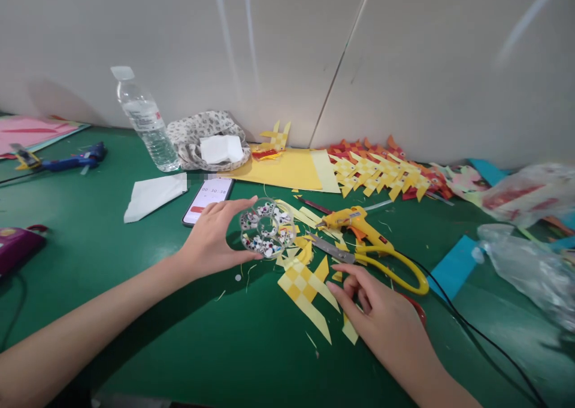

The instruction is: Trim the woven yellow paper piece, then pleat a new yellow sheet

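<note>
Hands work over a green table [135,258]. The left hand [210,240] is closed around a round clear plastic container [267,228] of small googly eyes, pinching its rim between thumb and fingers. The container is tipped on edge above the table, its flat face turned toward the camera, so the inner compartments show.

Just below and right of it lies a woven yellow paper piece [305,285], flat on the table. Its long axis runs diagonally, from the checkered body at upper left to loose pointed strips at lower right, toward the person. The right hand [381,318] rests palm down with its fingers loosely bent, gripping nothing; one fingertip touches a strip of the woven piece. The hand covers the strips' far ends.

Yellow-handled scissors [377,258] lie beyond the right hand, blades pointing left toward the container, beside a yellow glue gun [353,219]. Something red peeks out behind the right hand, too hidden to identify. A white phone [207,199] lies behind the left hand, which hides its near corner.
</note>
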Demonstrator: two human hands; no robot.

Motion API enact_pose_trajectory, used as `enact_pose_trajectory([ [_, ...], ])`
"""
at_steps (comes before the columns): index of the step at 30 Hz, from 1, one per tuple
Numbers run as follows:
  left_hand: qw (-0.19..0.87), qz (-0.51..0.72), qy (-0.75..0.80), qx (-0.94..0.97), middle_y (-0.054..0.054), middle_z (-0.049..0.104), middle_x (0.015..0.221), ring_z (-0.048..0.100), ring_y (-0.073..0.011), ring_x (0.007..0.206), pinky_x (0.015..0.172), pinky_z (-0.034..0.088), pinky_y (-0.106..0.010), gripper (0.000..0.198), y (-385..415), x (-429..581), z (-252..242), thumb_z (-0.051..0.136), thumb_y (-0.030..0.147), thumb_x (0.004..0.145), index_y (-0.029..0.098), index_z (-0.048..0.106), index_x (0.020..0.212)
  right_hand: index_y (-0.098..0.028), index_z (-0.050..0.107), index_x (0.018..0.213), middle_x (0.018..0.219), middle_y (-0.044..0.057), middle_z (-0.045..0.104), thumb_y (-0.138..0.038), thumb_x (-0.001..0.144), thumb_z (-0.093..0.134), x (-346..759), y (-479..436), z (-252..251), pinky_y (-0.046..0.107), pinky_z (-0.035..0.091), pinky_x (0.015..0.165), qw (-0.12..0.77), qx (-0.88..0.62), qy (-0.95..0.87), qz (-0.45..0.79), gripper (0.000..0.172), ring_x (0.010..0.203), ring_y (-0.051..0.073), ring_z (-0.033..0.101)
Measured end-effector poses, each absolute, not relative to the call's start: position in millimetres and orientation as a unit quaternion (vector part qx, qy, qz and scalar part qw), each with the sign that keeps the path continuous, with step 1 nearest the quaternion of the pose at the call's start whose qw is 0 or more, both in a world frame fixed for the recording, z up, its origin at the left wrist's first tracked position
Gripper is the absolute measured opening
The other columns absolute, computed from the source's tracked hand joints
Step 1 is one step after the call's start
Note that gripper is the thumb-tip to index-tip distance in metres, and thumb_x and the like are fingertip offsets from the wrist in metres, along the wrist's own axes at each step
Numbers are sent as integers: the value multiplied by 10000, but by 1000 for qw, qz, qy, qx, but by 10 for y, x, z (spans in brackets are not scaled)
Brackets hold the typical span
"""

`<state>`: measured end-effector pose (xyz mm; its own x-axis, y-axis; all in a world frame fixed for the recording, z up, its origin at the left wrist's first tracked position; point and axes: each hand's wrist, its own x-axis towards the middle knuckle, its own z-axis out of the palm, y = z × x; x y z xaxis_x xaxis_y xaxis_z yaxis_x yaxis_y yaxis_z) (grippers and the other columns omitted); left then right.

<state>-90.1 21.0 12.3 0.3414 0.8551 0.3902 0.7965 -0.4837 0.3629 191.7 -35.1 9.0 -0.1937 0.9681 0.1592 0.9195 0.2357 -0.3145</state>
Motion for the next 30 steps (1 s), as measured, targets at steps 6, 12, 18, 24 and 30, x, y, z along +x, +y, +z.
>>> enact_pose_trajectory([
  [6, 100, 253, 514, 814, -52, 449, 1341, 427, -273, 1202, 974, 345, -458, 812, 212, -882, 53, 677, 567, 616, 274, 332, 1291, -222, 566, 996, 608, -25, 575, -435, 840, 456, 1928, -366, 72, 190, 360, 414, 173, -607, -773, 65, 286, 436, 103, 511],
  [12, 113, 267, 510, 810, -58, 459, 1332, 439, -274, 1196, 972, 357, -460, 824, 197, -870, 55, 689, 554, 608, 278, 329, 1297, -227, 555, 1000, 613, -28, 577, -428, 841, 455, 1915, -368, 76, 192, 355, 412, 165, -609, -773, 69, 275, 448, 105, 515],
  [18, 126, 246, 510, 815, -70, 447, 1344, 443, -295, 1195, 962, 363, -484, 820, 206, -862, 38, 688, 545, 608, 274, 334, 1296, -222, 564, 993, 596, -30, 575, -418, 840, 454, 1927, -363, 58, 192, 343, 400, 169, -605, -775, 66, 273, 434, 103, 511],
  [24, 109, 226, 509, 823, -64, 440, 1352, 439, -285, 1198, 968, 354, -474, 833, 212, -862, 2, 672, 571, 612, 269, 319, 1303, -223, 558, 1004, 598, -31, 575, -413, 842, 450, 1920, -363, 50, 195, 352, 407, 165, -606, -775, 72, 273, 443, 105, 516],
  [30, 77, 229, 498, 833, -56, 473, 1324, 449, -284, 1186, 969, 341, -472, 833, 200, -860, -2, 671, 548, 622, 278, 288, 1310, -227, 568, 1007, 606, -29, 583, -398, 829, 465, 1904, -361, 69, 195, 353, 412, 163, -616, -766, 79, 267, 455, 109, 528],
])
